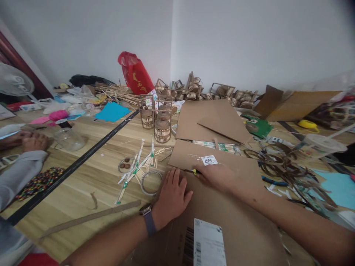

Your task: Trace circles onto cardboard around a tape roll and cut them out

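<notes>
My left hand point(172, 194) lies flat on a large cardboard sheet point(238, 218), fingers spread near its left edge. My right hand point(212, 176) is closed around a utility knife point(195, 171) with a yellow and black end, its blade side pointing left toward my left fingers. A white label marked 4002 point(209, 160) is just beyond my right hand. Closer to me, a larger white shipping label point(209, 242) sits on the cardboard. Two silver rings point(151, 183), wrapped wooden sticks point(127, 179) and a cut cardboard strip point(91, 218) lie to the left.
Small bamboo baskets in frames point(162, 127) stand ahead, with more along the wall. Another cardboard piece point(205, 114) lies behind. Brown coiled strips point(277, 159) and a plastic tub point(320, 146) are right. At left are a co-worker's hands point(34, 141), a glass jar point(69, 139) and beads point(41, 183).
</notes>
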Demonstrator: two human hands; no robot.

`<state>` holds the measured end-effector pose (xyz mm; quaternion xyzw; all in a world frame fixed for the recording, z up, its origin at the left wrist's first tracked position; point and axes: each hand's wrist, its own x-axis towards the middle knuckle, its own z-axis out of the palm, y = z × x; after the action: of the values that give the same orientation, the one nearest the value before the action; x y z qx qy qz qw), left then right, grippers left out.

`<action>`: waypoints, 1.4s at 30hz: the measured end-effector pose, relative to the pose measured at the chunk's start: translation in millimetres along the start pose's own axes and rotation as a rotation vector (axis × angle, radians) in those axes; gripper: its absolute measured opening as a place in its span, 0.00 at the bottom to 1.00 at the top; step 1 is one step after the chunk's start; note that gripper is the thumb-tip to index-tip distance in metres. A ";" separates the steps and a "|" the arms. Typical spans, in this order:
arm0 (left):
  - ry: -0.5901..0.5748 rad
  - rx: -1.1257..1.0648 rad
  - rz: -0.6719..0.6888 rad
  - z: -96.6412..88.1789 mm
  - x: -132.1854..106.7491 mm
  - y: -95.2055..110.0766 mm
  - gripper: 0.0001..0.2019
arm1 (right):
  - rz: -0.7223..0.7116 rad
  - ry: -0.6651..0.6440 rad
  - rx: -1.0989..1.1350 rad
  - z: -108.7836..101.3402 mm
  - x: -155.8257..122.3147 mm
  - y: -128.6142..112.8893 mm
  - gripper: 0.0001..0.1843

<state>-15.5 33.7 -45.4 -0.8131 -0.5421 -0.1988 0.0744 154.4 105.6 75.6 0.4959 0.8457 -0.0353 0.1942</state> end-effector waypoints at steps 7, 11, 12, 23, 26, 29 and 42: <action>0.000 -0.027 0.000 0.6 0.5 -2.0 0.22 | 0.006 -0.019 -0.074 -5.4 6.0 -6.2 0.14; -0.005 -0.041 0.003 -0.6 0.8 -2.6 0.22 | -0.034 0.011 -0.114 1.3 8.0 -4.4 0.14; -0.007 -0.044 0.003 -1.0 0.9 -2.7 0.22 | -0.038 0.016 -0.123 3.0 8.0 -3.9 0.13; -0.035 -0.057 -0.015 -2.6 1.9 -4.5 0.22 | -0.070 0.024 -0.197 6.6 3.1 -1.5 0.11; -0.044 -0.059 -0.015 -3.9 2.2 -4.6 0.21 | -0.073 0.015 -0.220 6.6 0.9 -1.1 0.11; -0.054 -0.060 -0.016 -6.2 3.0 -4.2 0.21 | -0.087 0.017 -0.238 5.2 -1.7 -0.8 0.12; -0.059 -0.049 -0.008 -4.2 3.4 -3.8 0.20 | -0.084 0.006 -0.191 13.6 -17.9 15.5 0.15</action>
<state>-18.8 36.8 -40.6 -0.8179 -0.5425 -0.1882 0.0376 179.3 95.3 71.7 0.4396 0.8657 0.0389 0.2364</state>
